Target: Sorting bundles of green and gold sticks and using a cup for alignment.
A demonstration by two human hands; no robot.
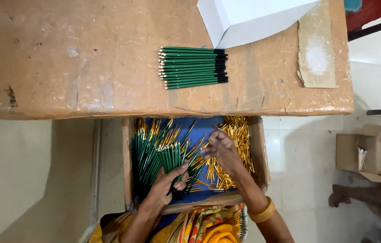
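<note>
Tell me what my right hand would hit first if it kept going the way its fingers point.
The right hand points up and slightly left over the tray. Going straight on, it would probably first meet the gold caps at the tray's far end, then the table edge; depth is hard to judge from above.

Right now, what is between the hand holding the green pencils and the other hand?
In the head view, loose green pencils with gold ends lie on the tray's blue lining between the left hand and the right hand.
</note>
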